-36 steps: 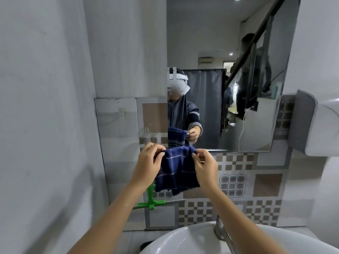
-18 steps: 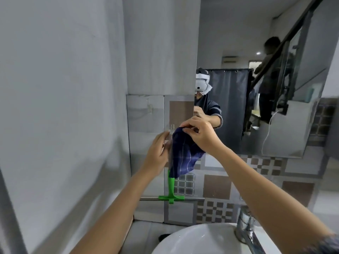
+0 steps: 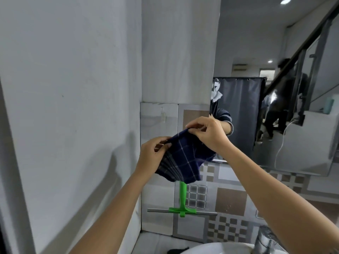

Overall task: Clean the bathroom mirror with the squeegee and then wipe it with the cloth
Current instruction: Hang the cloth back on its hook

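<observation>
Cloth in both hands, mirror waiting

Mirror (image 3: 275, 88) fills the upper right of the tiled wall, its lower edge running just behind the raised hands, and nothing is touching the glass at this instant. Whether it is wet or streaked, the view is too soft to say. Below it, the white sink (image 3: 211, 249) shows only a sliver of rim at the bottom edge, with a chrome tap (image 3: 266, 239) rising at its right side; what lies in the basin is out of view, apart from a dark shape at the rim that cannot be made out.

Now to the tools. The green-handled squeegee (image 3: 182, 204) hangs against the wall tiles near the left corner, blade across the bottom, handle up, with no hand on it. That reads as the squeegee pass being over, though that is a judgement from where it hangs.

And the cloth (image 3: 185, 160), dark blue with pale checks, is up in front of the wall just left of the mirror's lower left corner. The left hand (image 3: 152, 156) pinches its near edge, fingers closed on the fabric. The right hand (image 3: 207, 132) grips the top edge, thumb and fingers clamped, spreading it out. The wipe itself looks not yet begun.
</observation>
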Demonstrator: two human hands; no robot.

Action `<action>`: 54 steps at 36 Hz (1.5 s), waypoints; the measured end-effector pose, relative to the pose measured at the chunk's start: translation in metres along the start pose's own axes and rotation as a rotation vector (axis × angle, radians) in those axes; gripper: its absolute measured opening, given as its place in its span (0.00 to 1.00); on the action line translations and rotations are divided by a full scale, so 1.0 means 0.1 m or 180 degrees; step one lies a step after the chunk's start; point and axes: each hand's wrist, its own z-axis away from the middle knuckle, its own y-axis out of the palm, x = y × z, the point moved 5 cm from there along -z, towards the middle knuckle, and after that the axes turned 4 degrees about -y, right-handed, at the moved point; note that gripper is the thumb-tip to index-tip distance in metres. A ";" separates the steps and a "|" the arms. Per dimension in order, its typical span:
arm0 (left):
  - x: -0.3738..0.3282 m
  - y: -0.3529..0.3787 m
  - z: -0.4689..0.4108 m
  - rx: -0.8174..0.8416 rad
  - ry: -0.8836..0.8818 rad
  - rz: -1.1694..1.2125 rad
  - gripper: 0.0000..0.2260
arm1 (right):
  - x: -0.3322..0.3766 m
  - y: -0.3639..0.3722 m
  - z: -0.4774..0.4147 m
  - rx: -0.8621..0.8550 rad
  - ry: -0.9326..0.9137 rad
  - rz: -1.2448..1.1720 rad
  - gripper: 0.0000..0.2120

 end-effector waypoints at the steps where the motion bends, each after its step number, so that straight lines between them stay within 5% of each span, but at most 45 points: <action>1: -0.01 -0.03 -0.05 -0.0076 0.0020 -0.0012 0.09 | 0.00 0.00 -0.04 -0.0069 0.0022 0.0014 0.05; 17: -0.01 -0.32 -1.33 -0.0869 0.0160 -0.0457 0.09 | 0.05 0.33 -1.10 -0.0974 0.0203 0.0360 0.06; 25: 0.33 -0.23 -1.53 -0.0902 0.0384 -0.0733 0.11 | -0.20 0.69 -1.08 -0.0762 0.0134 0.0723 0.09; 33: 0.57 -0.16 -1.42 -0.0970 0.0162 -0.0143 0.07 | -0.32 0.86 -0.83 -0.0683 0.0142 0.0523 0.11; 44: 0.54 -0.23 -1.32 -0.0224 -0.0502 0.0659 0.10 | -0.34 0.87 -0.73 -0.0499 0.0487 -0.0015 0.09; 49: 0.46 -0.21 -1.15 0.0194 -0.0650 0.1221 0.08 | -0.26 0.91 -0.69 -0.0338 0.0854 -0.0902 0.13; 54: 0.45 -0.20 -1.10 0.0403 -0.0636 0.1357 0.11 | -0.28 1.00 -0.68 -0.0228 0.0970 -0.0967 0.17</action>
